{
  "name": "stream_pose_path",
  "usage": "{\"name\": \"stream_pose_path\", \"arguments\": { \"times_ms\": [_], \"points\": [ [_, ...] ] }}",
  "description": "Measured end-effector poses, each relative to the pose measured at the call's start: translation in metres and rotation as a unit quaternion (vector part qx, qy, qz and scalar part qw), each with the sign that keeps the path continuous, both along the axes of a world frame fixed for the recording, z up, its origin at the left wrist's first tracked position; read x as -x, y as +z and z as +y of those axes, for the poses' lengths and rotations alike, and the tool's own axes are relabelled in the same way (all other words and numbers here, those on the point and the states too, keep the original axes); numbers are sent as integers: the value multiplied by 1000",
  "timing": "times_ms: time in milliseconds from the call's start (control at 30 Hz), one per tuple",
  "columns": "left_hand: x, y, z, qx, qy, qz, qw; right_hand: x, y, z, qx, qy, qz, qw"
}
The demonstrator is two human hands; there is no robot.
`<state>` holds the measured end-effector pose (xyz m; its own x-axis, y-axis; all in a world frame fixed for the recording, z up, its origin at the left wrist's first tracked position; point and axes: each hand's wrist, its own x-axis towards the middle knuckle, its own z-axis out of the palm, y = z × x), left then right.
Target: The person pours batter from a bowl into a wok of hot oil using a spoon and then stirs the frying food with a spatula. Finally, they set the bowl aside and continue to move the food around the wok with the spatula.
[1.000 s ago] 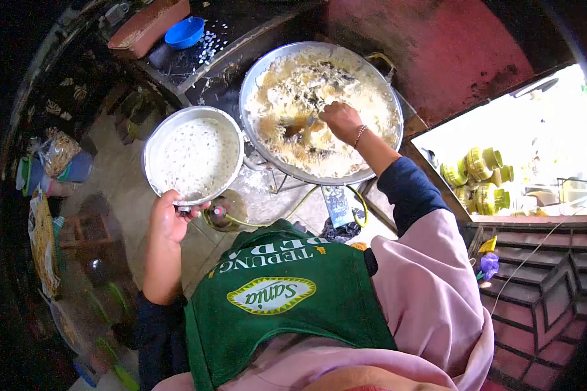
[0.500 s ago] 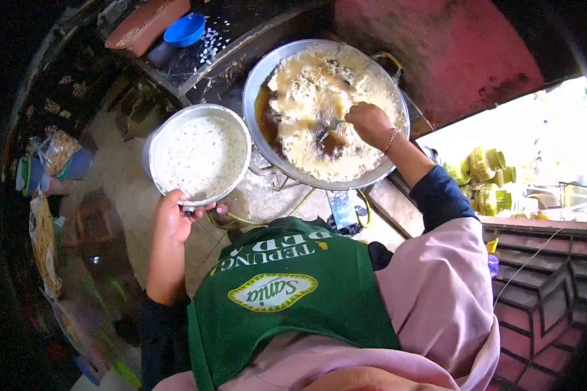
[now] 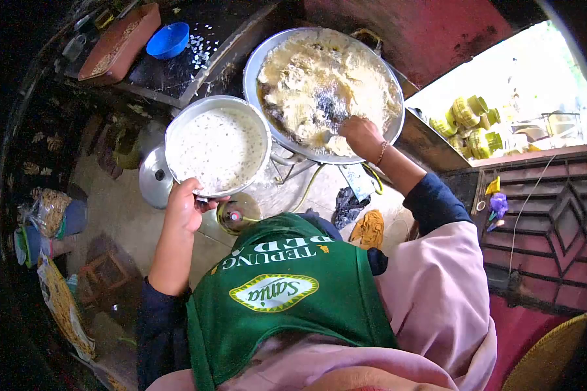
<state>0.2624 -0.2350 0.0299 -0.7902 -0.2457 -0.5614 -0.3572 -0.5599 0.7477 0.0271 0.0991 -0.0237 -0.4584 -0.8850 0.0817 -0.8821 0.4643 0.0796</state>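
My left hand [image 3: 190,201] grips the near rim of a silver metal pot [image 3: 266,140], thumb on top and fingers beneath. White, speckled batter [image 3: 216,146] fills much of it. Over the near side of a large frying pan [image 3: 251,81], my right hand [image 3: 364,138] is closed around a small grey metal utensil [image 3: 329,136]; its full shape is hidden. Pale, foamy frying batter [image 3: 306,68] covers most of the brown oil in the pan, with a darker open patch near the middle. The pot sits tilted just left of the pan.
A blue bowl [image 3: 167,41] and a brown trough [image 3: 120,45] stand on the dark counter at upper left. Below the pot are a metal lid [image 3: 155,176] and a gas cylinder [image 3: 233,215]. Green gas cylinders [image 3: 466,116] show through the opening at right.
The pot has come closer to the pan and now overlaps its left edge. My right hand has shifted toward the pan's near rim. The camera view has tilted slightly.
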Motion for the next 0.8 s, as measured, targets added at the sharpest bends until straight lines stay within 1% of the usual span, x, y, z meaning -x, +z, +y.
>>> {"name": "stream_pose_path", "arguments": {
  "times_ms": [33,100,133,167,233,267,333,367,400,433,500,567,600,700,767,800],
  "points": [
    [1,-1,-3,5,-7,-1,1000,5,-3,-1,1,-9,32,999],
    [0,-7,-8,-9,-21,2,1000,14,5,1,-71,-121,66,988],
    [-1,-10,-10,-17,-26,3,1000,17,13,3,-53,-152,67,985],
    [2,-11,-12,-17,-22,1,1000,21,19,1,-57,-209,64,974],
    [4,-7,-9,-14,-12,-2,1000,17,36,-7,39,-283,58,957],
    [5,-7,-6,3,-2,-1,1000,7,48,-14,101,-296,47,949],
    [8,-6,2,38,18,18,999,-31,85,-46,220,-268,-37,937],
    [10,-7,3,54,28,27,998,-48,94,-62,277,-251,-79,924],
    [11,-17,-1,32,16,29,999,-64,96,-77,274,-223,-91,931],
    [12,-20,-1,40,23,33,998,-78,96,-92,271,-194,-104,937],
    [13,-19,4,58,37,42,997,-97,74,-114,177,-128,-71,973],
    [14,-19,6,66,45,56,995,-110,59,-129,181,-95,-127,970],
    [16,-24,5,62,42,59,995,-113,58,-135,186,-121,-169,960],
    [18,-29,2,63,39,54,996,-105,56,-140,252,-161,-165,940],
    [17,-34,-1,55,25,58,997,-98,56,-147,260,-178,-84,945],
    [16,-32,1,63,36,54,996,-94,53,-150,261,-179,-48,947]
  ]
}}
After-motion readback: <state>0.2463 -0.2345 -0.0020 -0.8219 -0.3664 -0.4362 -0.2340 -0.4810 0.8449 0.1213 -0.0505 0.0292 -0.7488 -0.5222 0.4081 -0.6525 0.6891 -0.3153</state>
